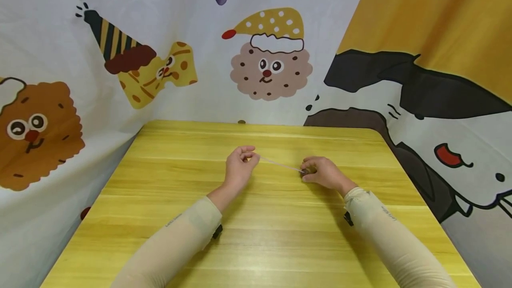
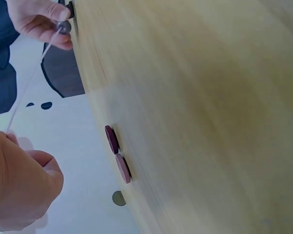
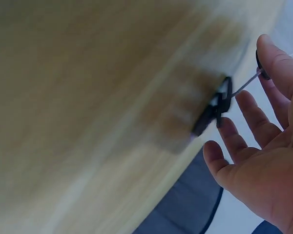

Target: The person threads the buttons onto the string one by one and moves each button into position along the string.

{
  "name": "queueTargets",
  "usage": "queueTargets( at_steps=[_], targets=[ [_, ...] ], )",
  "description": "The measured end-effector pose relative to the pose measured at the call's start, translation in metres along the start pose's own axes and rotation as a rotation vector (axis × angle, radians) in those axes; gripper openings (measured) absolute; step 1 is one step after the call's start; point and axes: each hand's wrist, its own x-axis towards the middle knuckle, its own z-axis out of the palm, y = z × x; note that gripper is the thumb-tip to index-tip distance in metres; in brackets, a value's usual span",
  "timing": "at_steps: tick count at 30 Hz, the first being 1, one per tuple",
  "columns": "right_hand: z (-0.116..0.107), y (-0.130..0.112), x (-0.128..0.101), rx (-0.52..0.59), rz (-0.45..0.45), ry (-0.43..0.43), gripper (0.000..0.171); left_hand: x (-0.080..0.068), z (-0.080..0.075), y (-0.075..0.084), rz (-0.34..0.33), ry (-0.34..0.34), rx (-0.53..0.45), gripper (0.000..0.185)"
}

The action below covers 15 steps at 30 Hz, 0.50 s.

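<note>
Thin cord [image 1: 280, 164] is stretched taut between both hands, just above the yellow bench [image 1: 264, 243]. The left hand [image 1: 238, 168] pinches one end with curled fingers [image 1: 245, 151]. The right hand [image 1: 322, 172] pinches the other end, where a small dark bead [image 2: 63, 27] sits on the cord.

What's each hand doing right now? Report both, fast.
Left hand: pinches one end of a thin clear strand.
Right hand: pinches a small dark bead at the strand's other end.
</note>
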Motion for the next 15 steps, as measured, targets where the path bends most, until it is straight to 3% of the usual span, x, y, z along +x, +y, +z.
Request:
queueTargets(
  at_steps=[8, 15],
  targets=[
    [-0.004, 0.017, -0.003, 0.017, 0.05, -0.026, 0.036, 0.001, 0.0, -0.002, 0.0, 0.042, -0.03, 0.022],
    [-0.012, 0.022, -0.005, 0.03, 0.04, -0.063, 0.036, -0.003, 0.001, -0.003, -0.017, 0.046, -0.038, 0.019]
  ],
)
